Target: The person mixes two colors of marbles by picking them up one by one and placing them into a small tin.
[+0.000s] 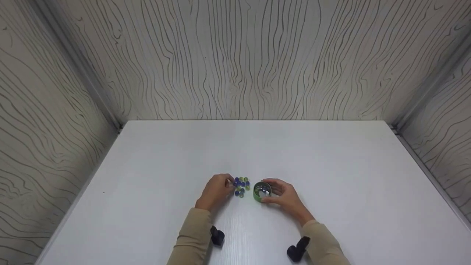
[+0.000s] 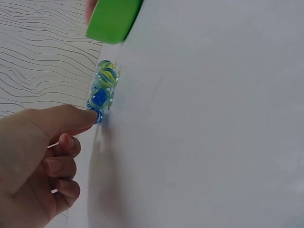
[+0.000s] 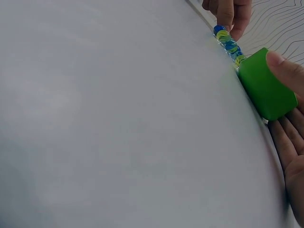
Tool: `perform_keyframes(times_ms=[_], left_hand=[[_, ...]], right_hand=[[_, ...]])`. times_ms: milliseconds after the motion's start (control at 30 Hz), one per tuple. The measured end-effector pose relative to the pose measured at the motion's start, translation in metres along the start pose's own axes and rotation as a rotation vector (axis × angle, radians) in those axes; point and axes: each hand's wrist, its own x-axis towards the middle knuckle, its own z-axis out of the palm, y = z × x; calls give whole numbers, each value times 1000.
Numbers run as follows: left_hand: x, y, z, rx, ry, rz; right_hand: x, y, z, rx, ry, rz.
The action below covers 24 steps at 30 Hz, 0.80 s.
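Observation:
My left hand [image 1: 216, 190] is at the left side of a cluster of glass marbles [image 1: 243, 184], blue and yellow-green, on the table. In the left wrist view its thumb and index finger pinch a blue marble [image 2: 99, 116] at the cluster's edge, partly hidden by the thumb. Just right of the cluster is a small green bowl [image 1: 257, 197] with a shiny inside, its mouth facing up. My right hand [image 1: 286, 198] grips the bowl from the right, thumb [image 3: 285, 69] on the near wall and fingers around the far side.
The white table [image 1: 165, 154] spreads out around the hands. Wood-grain-patterned panels [image 1: 235, 59] rise behind it and on both sides. A black wrist camera [image 1: 218, 236] sticks out from the left sleeve, and another camera [image 1: 297, 250] from the right sleeve.

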Motion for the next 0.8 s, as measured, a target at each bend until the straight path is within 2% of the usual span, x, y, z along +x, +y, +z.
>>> perform_keyframes(times_ms=[800], left_hand=[[1, -1, -3, 18, 8, -8]], right_hand=[[0, 0, 0, -6, 4, 4]])
